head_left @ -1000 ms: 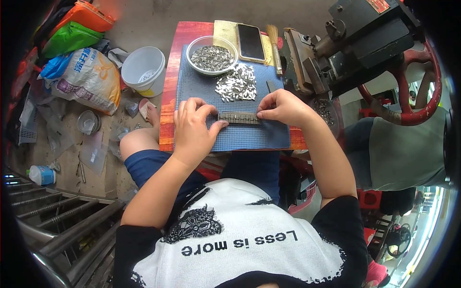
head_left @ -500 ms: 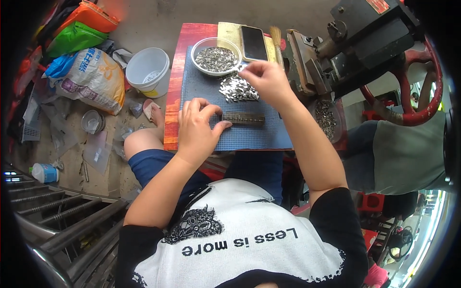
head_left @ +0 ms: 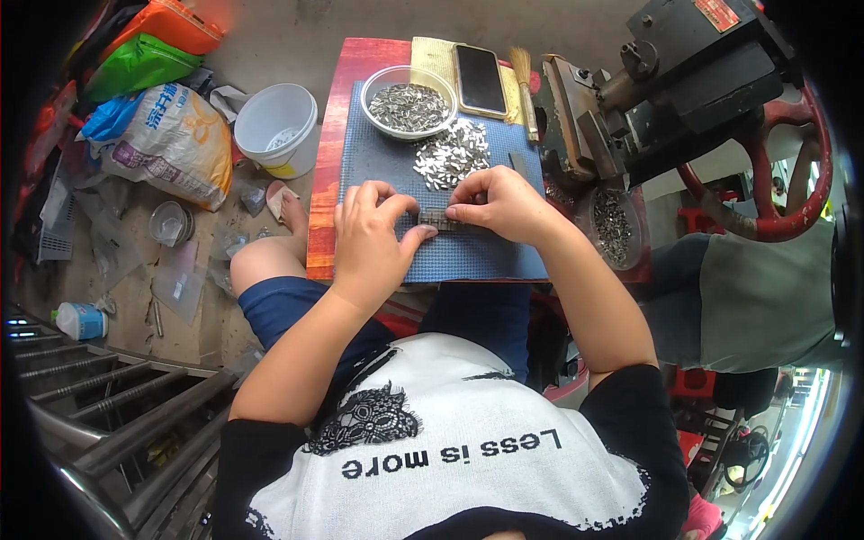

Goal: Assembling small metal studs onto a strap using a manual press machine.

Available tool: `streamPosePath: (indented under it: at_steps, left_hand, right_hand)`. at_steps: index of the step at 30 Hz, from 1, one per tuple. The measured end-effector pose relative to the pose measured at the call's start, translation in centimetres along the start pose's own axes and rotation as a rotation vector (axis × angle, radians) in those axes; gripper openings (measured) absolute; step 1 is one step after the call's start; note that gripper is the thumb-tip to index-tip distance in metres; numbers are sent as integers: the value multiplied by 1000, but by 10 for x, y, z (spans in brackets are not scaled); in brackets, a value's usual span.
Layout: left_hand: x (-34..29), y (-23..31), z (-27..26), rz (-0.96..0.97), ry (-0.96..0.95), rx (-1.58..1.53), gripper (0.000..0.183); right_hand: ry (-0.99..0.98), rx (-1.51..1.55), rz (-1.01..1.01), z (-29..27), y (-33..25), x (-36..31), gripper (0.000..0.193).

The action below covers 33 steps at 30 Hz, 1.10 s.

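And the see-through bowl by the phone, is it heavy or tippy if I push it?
The see-through bowl is probably heavy for its size, since it holds many small metal-looking pieces. It looks wide and low, so it likely won't tip easily. The textured blue mat under it might stop it sliding freely.

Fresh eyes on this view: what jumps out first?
Probably the heap of small silvery pieces on the blue mat, beside a clear bowl of similar ones. Then the left hand and right hand at a grey metal block nearer the body. At upper right looms a dark machine with a red handwheel.
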<state>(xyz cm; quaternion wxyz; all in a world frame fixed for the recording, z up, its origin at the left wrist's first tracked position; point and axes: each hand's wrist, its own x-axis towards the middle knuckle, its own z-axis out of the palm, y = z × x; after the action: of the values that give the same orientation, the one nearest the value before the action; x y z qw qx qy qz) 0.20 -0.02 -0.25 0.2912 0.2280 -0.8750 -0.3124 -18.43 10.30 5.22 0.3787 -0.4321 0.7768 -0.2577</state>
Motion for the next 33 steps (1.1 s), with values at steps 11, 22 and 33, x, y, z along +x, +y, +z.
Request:
streamPosePath:
  at_steps: [11,22,33]
  left_hand:
    - [-1,0,0,4,6,8,28]
    - [-1,1,0,11,6,36,28]
    - [-5,0,2,-11,102,-135,16]
  right_hand:
    - [33,-29,-34,1,0,-3,21]
    - [770,-444,-60,-10,26,-39,32]
    - [541,-87,-361,-9,37,-52,21]
